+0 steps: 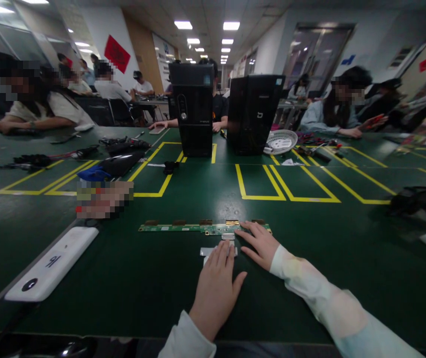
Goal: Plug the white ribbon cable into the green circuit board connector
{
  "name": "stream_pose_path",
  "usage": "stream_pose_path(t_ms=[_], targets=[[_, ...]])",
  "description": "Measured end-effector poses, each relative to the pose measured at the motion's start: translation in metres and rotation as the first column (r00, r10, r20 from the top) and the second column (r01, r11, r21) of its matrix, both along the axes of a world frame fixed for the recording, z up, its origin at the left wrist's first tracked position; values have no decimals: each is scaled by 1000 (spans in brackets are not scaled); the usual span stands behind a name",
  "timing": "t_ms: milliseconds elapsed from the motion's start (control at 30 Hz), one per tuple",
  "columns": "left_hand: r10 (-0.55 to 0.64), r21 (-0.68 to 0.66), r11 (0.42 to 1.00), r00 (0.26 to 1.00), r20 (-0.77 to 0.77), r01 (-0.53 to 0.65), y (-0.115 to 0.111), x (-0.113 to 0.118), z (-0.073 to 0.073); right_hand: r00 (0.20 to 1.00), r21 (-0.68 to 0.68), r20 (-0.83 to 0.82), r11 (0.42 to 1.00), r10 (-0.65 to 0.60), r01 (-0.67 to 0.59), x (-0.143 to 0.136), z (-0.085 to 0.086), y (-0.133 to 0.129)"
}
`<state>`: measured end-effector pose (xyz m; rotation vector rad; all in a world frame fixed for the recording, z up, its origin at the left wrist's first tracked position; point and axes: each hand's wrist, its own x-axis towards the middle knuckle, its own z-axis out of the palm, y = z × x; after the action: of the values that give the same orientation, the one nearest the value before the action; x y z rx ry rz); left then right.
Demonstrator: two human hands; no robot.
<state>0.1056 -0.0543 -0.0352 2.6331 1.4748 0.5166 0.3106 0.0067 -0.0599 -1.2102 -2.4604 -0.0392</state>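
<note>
Across the green table lies a long, narrow green circuit board [175, 228] with several brownish tabs along its far edge. A pale connector [228, 236] sits at its near side. My left hand [216, 288] rests just below, fingers stretched flat over a whitish flat strip [207, 251] that may be a ribbon cable; the fingers partly cover it. At the board's right end is my right hand [261, 242], fingers spread, with the fingertips on or right beside the board. Neither hand is closed around anything.
Two black computer towers [196, 109] [254, 117] stand at the far side. To the left are a white device [52, 263], a blue-and-black item [110, 166] and cables [34, 161]. A white basket [282, 141] sits beyond. Several people sit around.
</note>
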Motion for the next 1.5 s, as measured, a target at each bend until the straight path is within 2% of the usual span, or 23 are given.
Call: stream_pose_path(t_ms=[233, 467, 1200, 1500], targets=[[5, 15, 1000, 998, -55, -4, -1, 2, 0, 1000, 10, -6, 1000, -8, 8, -1, 0, 0], [48, 107, 994, 996, -81, -39, -4, 5, -5, 1000, 9, 1, 1000, -10, 10, -1, -2, 0], [57, 87, 995, 997, -61, -52, -3, 6, -1, 1000, -9, -5, 1000, 0, 0, -1, 5, -2], [22, 12, 1000, 997, -79, -21, 2, 4, 7, 1000, -34, -26, 999, 5, -6, 0, 5, -3]])
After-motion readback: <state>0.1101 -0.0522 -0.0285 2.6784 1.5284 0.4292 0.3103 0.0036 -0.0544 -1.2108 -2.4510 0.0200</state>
